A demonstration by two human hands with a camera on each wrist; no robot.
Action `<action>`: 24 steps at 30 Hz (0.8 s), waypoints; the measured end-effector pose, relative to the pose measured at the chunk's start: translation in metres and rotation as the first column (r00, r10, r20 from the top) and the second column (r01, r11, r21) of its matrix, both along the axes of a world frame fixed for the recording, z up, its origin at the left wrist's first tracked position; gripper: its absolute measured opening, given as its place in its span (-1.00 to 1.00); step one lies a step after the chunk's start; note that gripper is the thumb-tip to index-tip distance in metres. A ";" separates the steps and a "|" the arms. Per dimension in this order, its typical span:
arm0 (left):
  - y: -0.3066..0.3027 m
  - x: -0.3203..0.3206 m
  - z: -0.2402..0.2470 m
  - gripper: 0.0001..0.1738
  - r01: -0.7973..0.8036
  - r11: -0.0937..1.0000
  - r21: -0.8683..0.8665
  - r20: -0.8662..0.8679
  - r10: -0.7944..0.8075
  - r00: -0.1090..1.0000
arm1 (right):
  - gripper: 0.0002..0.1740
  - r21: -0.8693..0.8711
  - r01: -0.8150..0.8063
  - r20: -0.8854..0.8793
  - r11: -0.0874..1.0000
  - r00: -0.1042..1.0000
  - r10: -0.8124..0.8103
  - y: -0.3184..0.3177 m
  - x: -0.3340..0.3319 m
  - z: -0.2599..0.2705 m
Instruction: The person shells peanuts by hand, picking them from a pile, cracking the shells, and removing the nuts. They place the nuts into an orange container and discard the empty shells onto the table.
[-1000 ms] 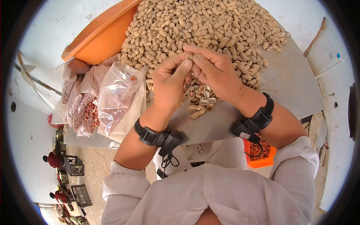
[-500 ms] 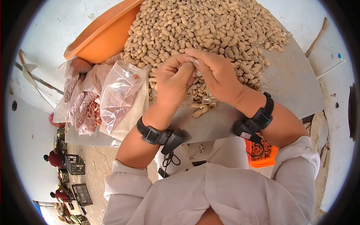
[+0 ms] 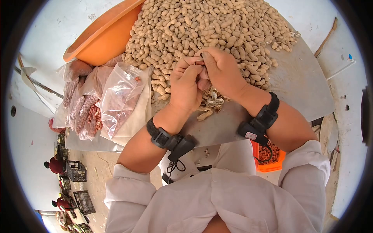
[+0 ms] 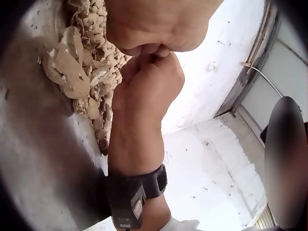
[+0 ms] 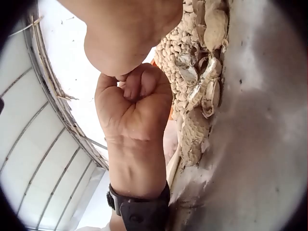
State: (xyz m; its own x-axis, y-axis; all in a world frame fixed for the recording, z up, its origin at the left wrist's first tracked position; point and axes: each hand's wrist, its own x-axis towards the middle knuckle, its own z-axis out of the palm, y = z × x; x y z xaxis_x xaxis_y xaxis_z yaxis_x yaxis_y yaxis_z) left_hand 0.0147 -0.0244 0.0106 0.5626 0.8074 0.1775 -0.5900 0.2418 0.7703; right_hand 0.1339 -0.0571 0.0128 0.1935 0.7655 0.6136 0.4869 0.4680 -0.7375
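In the head view both hands meet over the front of a heap of unshelled peanuts. The left hand has its fingers curled and pinches a small dark-red peanut at its fingertips. Against the same spot press the bent thumb and forefinger of the right hand. Broken shells lie on the metal table just below the hands. Both wrist views show the hands touching, the left hand over the right hand in the left one; the fingers largely hide what is between them.
An orange basin leans at the back left, beside clear bags of reddish kernels. Below the table's front edge stands an orange container of kernels. Black crates and two people are far off at the lower left.
A pale piece of shell at the fingertips no longer shows; a dark-red peanut shows there now. The left hand has shifted slightly right, and the right fingers are more bent.
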 end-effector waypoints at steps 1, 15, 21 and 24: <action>0.000 0.000 0.003 -0.88 0.021 0.999 -0.027 0.014 -0.020 1.000 | -0.77 0.001 -0.034 -0.091 0.999 0.995 0.034 0.001 0.000 -0.001; 0.004 -0.006 0.007 -0.81 -0.149 0.751 0.643 -0.275 0.408 0.871 | -0.73 -0.006 -0.604 -0.904 0.797 0.343 0.254 -0.002 0.004 0.002; 0.011 -0.009 0.012 -0.77 -0.069 0.192 0.979 -0.101 0.750 0.653 | -0.70 -0.045 -0.599 -0.960 0.799 0.246 0.130 0.000 0.004 0.003; 0.011 -0.009 0.015 -0.77 -0.091 0.161 0.983 -0.067 0.768 0.637 | -0.75 -0.019 -0.593 -0.954 0.805 0.252 0.164 0.000 0.004 0.003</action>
State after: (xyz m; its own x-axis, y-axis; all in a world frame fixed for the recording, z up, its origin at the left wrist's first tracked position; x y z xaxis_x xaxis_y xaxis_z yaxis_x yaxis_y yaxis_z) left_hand 0.0054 -0.0136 0.0255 0.4209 0.4519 0.7865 0.1925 -0.8918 0.4094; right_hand 0.1383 -0.0568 0.0158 0.0637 0.9979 -0.0148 -0.7185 0.0356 -0.6947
